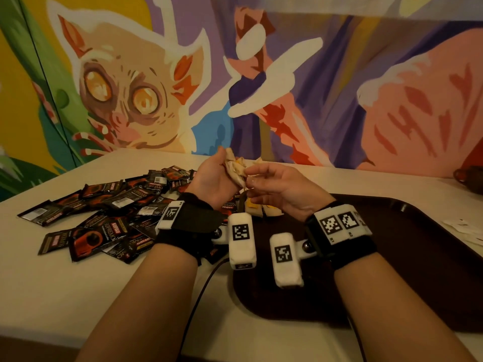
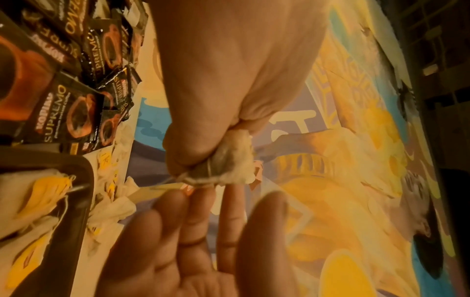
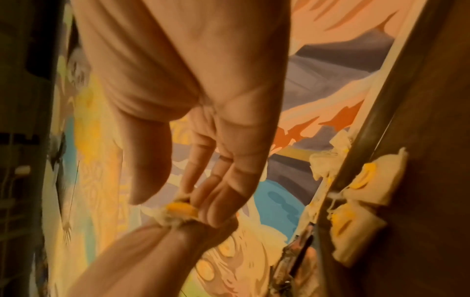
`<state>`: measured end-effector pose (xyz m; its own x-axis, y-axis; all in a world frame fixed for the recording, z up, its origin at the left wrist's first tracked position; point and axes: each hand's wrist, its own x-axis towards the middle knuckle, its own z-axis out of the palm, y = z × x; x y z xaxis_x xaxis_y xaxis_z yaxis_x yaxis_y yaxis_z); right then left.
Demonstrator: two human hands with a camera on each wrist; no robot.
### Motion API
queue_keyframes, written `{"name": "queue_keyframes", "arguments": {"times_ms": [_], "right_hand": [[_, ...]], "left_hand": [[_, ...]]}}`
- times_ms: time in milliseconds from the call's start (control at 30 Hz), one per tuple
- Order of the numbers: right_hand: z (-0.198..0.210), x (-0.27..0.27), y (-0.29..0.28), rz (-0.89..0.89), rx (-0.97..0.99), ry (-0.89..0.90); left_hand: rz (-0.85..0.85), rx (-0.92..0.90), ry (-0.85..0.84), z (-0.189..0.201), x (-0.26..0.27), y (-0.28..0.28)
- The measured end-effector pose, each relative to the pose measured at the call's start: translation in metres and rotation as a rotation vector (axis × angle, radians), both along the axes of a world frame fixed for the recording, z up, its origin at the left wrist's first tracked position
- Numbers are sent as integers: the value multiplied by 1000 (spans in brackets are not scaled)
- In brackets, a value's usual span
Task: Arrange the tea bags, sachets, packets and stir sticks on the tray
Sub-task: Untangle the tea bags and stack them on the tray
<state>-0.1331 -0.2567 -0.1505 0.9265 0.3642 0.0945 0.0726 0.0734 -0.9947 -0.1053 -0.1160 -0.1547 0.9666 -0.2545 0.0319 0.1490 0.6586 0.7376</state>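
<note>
Head view puts the bunch of tea bags [image 1: 235,167] in the air between our two hands, above the far left corner of the tray [image 1: 407,257]. Our left hand [image 1: 211,178] has its fingers curled tight round the bunch. Our right hand [image 1: 277,186] meets it from the other side, fingers fairly straight, their tips on a yellow tag and the strings; whether it truly pinches one we cannot tell.

We judge the task to be at an early stage. A few tea bags with yellow tags [image 1: 264,210] already lie on the tray's near-left part, and the right wrist view shows them just inside the rim, with one or two more spilling over it onto the desk [image 1: 65,296]. The heap of dark coffee packets [image 1: 104,218] is still loose on the desk to the left of the tray, some overlapping one another and a few reaching close to the tray's edge. Some pale sachets [image 1: 465,231] lie on the desk beyond the tray's right rim. We see no stir sticks for certain.

Most of the tray is bare, so there is ample room to set rows down. The raised rim would have to be cleared on each carry, and the wall mural [image 1: 235,74] stands close behind the desk.
</note>
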Motion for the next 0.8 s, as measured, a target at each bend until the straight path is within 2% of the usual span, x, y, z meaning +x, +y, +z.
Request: {"name": "queue_keyframes", "arguments": {"times_ms": [233, 333, 533, 700, 800], "right_hand": [[-12, 4, 3, -92, -35, -92], [-13, 6, 2, -142, 35, -116], [-15, 11, -4, -306, 117, -98], [-14, 13, -6, -371, 108, -84], [-15, 14, -8, -397, 91, -92]], "left_hand": [[-103, -49, 8, -3, -5, -6], [-119, -80, -10, -2, -5, -8], [-91, -88, 77, -5, 0, -12], [-107, -3, 33, -5, -1, -15], [-55, -34, 58, -6, 0, -15]]}}
